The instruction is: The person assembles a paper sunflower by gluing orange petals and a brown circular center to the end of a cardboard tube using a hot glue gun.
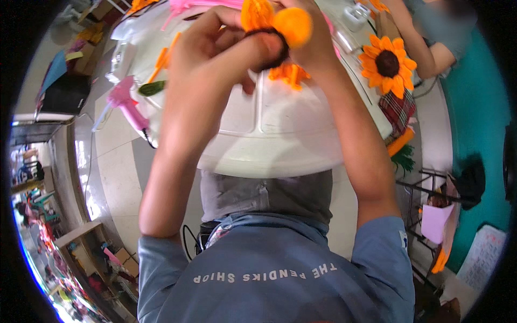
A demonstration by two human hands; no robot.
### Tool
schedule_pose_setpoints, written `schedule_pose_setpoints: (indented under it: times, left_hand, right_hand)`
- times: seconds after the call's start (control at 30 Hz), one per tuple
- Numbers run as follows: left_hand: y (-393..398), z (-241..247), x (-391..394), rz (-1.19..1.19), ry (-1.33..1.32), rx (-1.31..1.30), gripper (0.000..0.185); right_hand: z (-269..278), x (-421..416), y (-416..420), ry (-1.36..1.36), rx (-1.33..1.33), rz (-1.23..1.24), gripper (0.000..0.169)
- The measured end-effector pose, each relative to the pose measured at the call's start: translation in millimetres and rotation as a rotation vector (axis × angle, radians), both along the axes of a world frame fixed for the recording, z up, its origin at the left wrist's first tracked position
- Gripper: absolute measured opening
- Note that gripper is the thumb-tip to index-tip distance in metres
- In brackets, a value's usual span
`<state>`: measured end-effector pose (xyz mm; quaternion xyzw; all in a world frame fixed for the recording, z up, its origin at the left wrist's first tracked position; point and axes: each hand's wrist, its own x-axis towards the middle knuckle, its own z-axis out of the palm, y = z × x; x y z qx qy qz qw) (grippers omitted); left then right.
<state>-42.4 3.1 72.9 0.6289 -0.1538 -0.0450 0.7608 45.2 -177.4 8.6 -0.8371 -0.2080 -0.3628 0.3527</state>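
My left hand (226, 52) grips a dark brown fuzzy disc (278, 48), its thumb pressed across the face. Orange fuzzy petals (258, 16) stand out from the disc's far edge. My right hand (309, 36) is at the right side of this piece, its fingers largely hidden behind the petals, so its hold cannot be made out. Loose orange petal pieces (288, 76) lie on the white table (266, 153) just below the hands. A finished-looking orange sunflower with a brown centre (387, 63) rests at the right.
A pink hot glue gun (128, 103) lies at the table's left edge beside a dark green fuzzy bundle (152, 88) and orange stems (160, 60). Plaid cloth (398, 111) is at the right edge. Another person's arm (420, 52) is at the far right, near a white case (356, 16).
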Motion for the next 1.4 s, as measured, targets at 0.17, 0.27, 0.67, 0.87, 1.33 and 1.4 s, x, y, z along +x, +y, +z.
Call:
schedule_pose_setpoints:
  times: [0.17,0.27,0.67,0.87,1.33,1.4]
  left_hand:
    - [16.2,-65.1,72.4,0.181,0.125,0.050,0.026]
    - [20.1,-68.3,73.0,0.160,0.172,0.007,0.028]
    - [22.4,-72.7,72.3,0.065,0.219,0.104,0.036]
    - [22.4,-76.1,75.7,0.178,0.169,-0.037,0.033]
    - [28.2,-78.2,75.7,0.102,0.146,-0.068,0.032]
    - [28.5,-79.0,76.2,0.071,0.142,-0.086,0.032]
  right_hand:
    - [11.3,-13.5,10.7,0.585,0.440,0.287,0.037]
    - [14.8,-18.2,15.9,0.581,0.338,0.276,0.040]
    - [10.0,-19.1,15.0,0.548,0.213,0.195,0.033]
    - [0.0,-6.0,24.1,0.616,0.579,0.442,0.035]
    - [2.9,-8.8,24.3,0.657,0.547,0.361,0.032]
    - [9.1,-12.2,21.1,0.705,0.547,0.353,0.029]
